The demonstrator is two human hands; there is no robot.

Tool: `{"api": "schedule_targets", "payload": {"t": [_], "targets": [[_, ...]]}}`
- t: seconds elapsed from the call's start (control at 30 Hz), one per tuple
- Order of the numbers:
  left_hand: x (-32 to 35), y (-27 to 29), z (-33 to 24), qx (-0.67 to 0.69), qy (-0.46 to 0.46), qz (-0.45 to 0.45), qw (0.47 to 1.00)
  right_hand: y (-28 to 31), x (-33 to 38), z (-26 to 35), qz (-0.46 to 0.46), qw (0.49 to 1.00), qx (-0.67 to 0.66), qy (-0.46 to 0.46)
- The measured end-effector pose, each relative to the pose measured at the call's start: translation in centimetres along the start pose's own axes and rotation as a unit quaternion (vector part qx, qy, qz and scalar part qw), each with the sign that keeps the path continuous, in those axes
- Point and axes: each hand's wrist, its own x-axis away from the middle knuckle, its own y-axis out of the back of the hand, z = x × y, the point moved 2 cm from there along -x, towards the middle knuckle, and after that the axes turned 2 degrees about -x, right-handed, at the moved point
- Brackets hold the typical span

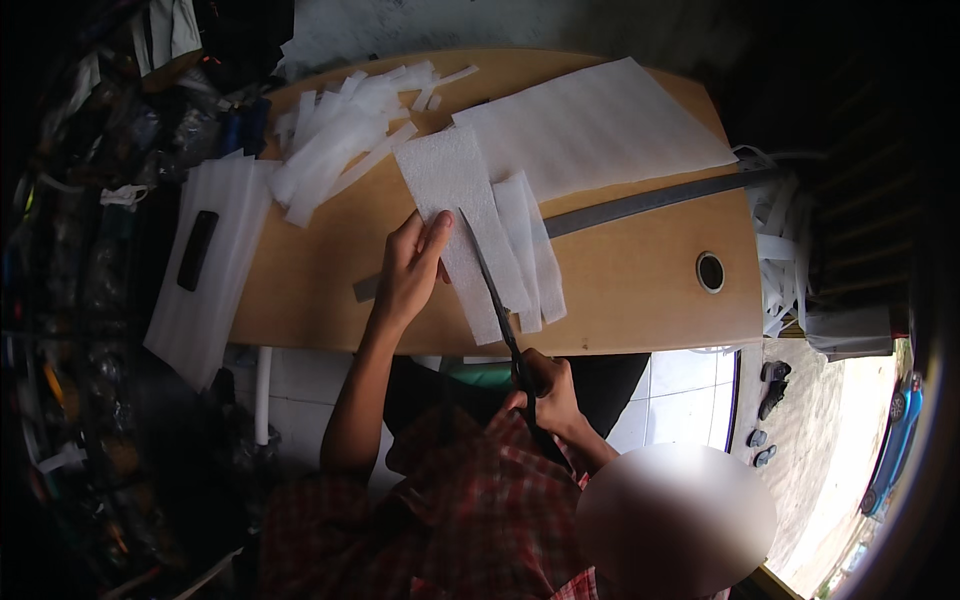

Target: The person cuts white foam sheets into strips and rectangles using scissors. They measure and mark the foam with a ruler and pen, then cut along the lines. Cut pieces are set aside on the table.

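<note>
My left hand (408, 272) pinches a white foam sheet (445, 180) at its left edge, thumb on top, above the table. Long black scissors (490, 275) are in my right hand (548, 392), fingers wrapped round the handles. Their blades lie lengthwise over the foam sheet, pointing away from me; whether they are parted cannot be made out. Just right of the sheet, two narrower foam pieces (542, 265) lie on the table. A long grey metal ruler (655, 203) passes beneath the foam, its left end showing near my left wrist.
A large foam sheet (600, 130) covers the back right of the wooden table (620, 300). Cut foam strips (335, 140) are heaped at the back left. Stacked foam (225, 265) with a dark phone (198, 250) overhangs the left edge. White strips (785, 250) hang beyond the right edge.
</note>
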Motion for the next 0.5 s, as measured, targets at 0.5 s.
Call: {"api": "schedule_targets", "payload": {"t": [0.5], "targets": [[0.4, -0.3, 0.8, -0.057, -0.015, 0.105, 0.993, -0.5, -1.3, 0.3, -0.003, 0.998, -0.049, 0.028]]}}
